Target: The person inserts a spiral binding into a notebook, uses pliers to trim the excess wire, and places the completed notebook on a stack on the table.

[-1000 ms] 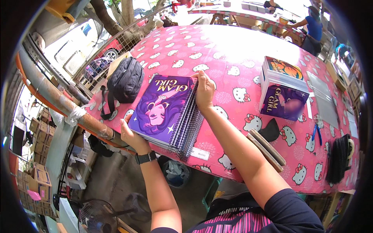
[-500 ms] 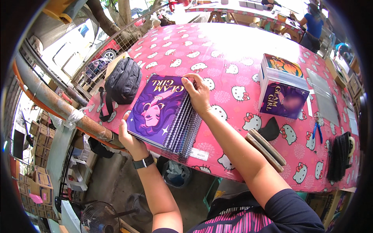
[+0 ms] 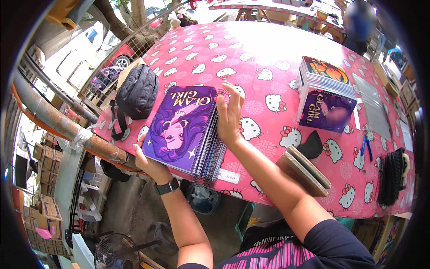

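A stack of purple spiral notebooks [image 3: 177, 127] lies at the near left of the table, its top cover showing a long-haired figure upside down to me. My left hand [image 3: 152, 165] grips the stack's near left corner, thumb at the cover's edge and the other fingers hidden. Along the right side, where the wire coils are, my right hand [image 3: 230, 117] is open. Its fingers are stretched away from me, close against the coils; whether the palm touches them I cannot tell. A dark watch [image 3: 166, 186] is on my left wrist.
Behind the stack rests a black backpack [image 3: 138, 92]. Another notebook stack [image 3: 329, 110] stands at the right, near a blue-handled tool [image 3: 367, 149] and black binding coils [image 3: 390, 179]. Two worn boards [image 3: 304, 172] lie by my right forearm. A rusty pipe [image 3: 101, 145] borders the table's left.
My right hand has let go of the stack's far right corner, its fingers now straightened beside the coils. The left hand keeps its grip. The coiled edges sit closer together.
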The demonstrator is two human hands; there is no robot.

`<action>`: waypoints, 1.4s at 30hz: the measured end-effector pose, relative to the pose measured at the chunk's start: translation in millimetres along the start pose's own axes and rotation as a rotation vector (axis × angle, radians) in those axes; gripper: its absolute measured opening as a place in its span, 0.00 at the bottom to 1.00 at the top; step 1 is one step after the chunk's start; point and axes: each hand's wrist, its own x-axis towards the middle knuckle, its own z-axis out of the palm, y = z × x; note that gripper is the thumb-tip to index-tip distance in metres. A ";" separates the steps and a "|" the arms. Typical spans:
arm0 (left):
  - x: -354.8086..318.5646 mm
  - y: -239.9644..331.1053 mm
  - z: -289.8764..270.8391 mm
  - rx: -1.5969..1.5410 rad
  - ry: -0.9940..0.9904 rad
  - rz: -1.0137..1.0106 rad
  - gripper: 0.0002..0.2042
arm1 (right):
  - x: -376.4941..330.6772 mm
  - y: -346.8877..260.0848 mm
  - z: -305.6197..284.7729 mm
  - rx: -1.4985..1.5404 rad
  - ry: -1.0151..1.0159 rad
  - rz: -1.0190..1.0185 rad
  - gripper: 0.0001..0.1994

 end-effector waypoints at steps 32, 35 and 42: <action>4.9 13.7 -22.3 0.129 0.032 0.294 0.23 | -31.7 -146.0 -219.6 -0.461 -0.849 -0.307 0.30; -53.1 65.9 24.2 0.479 0.148 0.651 0.22 | -22.6 -117.2 -296.2 -0.885 -0.881 -0.044 0.29; -200.6 45.2 202.9 0.349 -0.981 0.879 0.09 | 2.7 -123.7 -405.0 -0.743 -1.122 0.025 0.26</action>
